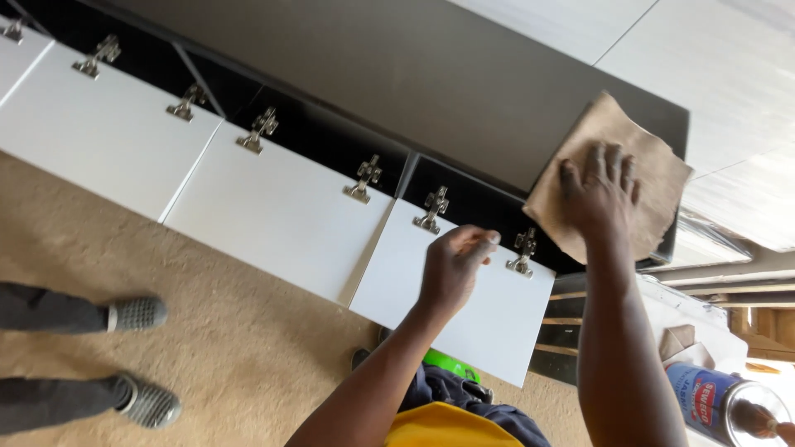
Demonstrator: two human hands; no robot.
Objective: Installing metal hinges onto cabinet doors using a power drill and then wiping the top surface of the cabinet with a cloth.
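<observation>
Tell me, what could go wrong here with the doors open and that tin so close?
The left hand grips the top edge of an open white door near its hinge; fingers might get pinched if the door swings. The right hand presses a brown cloth on the dark cabinet top; leaning hard could make it slip. The open tin by the right arm could perhaps be knocked over.

Three white doors [277,211] (a fourth cut off), eight hinges [431,209], one cloth [654,178], one can [725,406].
</observation>
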